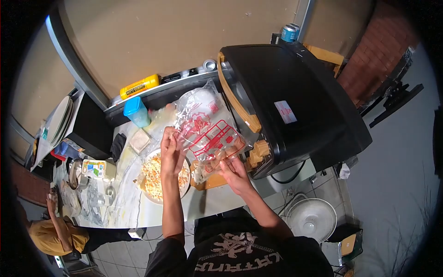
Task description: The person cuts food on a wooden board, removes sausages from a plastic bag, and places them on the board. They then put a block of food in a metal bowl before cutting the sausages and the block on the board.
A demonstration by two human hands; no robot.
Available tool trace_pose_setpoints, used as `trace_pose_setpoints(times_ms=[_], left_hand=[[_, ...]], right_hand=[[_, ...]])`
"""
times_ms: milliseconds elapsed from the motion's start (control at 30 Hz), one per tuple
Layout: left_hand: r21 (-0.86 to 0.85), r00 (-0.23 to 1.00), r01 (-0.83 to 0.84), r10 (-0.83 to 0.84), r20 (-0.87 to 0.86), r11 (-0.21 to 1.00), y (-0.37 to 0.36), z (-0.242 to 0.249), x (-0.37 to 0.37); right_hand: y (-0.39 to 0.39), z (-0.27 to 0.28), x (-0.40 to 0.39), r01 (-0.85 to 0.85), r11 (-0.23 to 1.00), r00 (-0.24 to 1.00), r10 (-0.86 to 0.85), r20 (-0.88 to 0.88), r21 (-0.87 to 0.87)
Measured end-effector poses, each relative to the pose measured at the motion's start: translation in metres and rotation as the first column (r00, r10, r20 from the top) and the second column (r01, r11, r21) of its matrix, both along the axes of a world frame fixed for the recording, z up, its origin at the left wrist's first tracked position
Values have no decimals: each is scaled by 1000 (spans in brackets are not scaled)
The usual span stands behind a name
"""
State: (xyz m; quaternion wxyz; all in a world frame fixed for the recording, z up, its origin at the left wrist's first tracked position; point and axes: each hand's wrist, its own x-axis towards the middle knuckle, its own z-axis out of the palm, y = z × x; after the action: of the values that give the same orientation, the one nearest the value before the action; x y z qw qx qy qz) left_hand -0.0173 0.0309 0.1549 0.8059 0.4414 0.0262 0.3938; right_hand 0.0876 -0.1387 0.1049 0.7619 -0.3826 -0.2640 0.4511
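Observation:
A clear plastic bag (207, 134) with red printing hangs between my two hands over the counter. My left hand (170, 150) pinches its left side, fingers closed. My right hand (234, 174) grips the lower right edge of the same bag, thumb on top. Below and to the left lies a round plate (185, 188) piled with chopped white and orange food (157, 180), partly covered by my left forearm. A wooden board (213, 183) shows under the bag, with some whitish pieces near its left end. What the bag holds, if anything, is hard to make out.
A black oven-like appliance (295, 111) with a wooden handle fills the right side. Behind stand a blue-lidded container (136, 112) and a yellow bottle (139, 87). A rectangular tub (99, 169) sits at left. Another person (55, 235) is at the counter's far left end.

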Motion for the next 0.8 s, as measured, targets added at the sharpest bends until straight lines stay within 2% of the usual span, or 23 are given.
trace_pose_setpoints(times_ms=[33,67,133,167,200,267,300,333,367,433,500,533,633,733,767,800], left_hand=[[70,998,-36,40,-55,997,5,-6,-7],[69,998,-35,39,-58,997,8,-9,-15],[425,902,-236,359,-238,874,10,-6,-25],[453,847,-325,469,-251,830,8,-4,-29],[514,851,-346,493,-181,785,14,-5,-35],[504,868,-419,496,-23,756,29,-12,-44],[469,921,-292,378,-98,834,30,0,-52],[453,967,-180,240,-80,873,34,5,-56],[470,968,-117,207,-144,875,34,10,-61],[481,963,-53,171,-206,875,33,10,-67],[345,923,80,61,-380,935,34,8,-72],[348,921,88,56,-385,933,35,4,-75],[113,876,152,-81,-475,982,27,-2,-71],[125,838,111,-25,-545,986,23,-8,-65],[23,855,35,-18,-518,999,21,-9,-61],[23,856,36,-19,-516,999,23,-10,-61]], right_hand=[[-2,-3,1,23,999,998,-21,52,-44],[-4,-7,3,24,999,999,-22,49,-45],[-7,-15,6,8,999,995,-4,96,-39],[-6,-19,7,16,1000,990,-19,138,19],[-7,-22,7,33,999,990,-35,133,20],[-7,-26,8,23,1000,996,-21,92,-20],[-8,-25,9,37,999,995,-35,93,-21],[-9,-24,10,-15,1000,1000,15,-13,-13],[-9,-24,10,-70,998,991,69,-118,-1],[-6,-32,12,-38,998,995,32,-99,-56],[-7,-32,8,-5,994,996,-5,-92,-108],[-8,-25,7,18,990,995,-32,-94,-141],[-11,-27,14,34,985,996,-48,-78,-167],[-10,-33,17,55,979,996,-68,-58,-199],[-10,-34,18,45,985,995,-58,-75,-168],[-8,-30,19,35,990,995,-48,-90,-136]])
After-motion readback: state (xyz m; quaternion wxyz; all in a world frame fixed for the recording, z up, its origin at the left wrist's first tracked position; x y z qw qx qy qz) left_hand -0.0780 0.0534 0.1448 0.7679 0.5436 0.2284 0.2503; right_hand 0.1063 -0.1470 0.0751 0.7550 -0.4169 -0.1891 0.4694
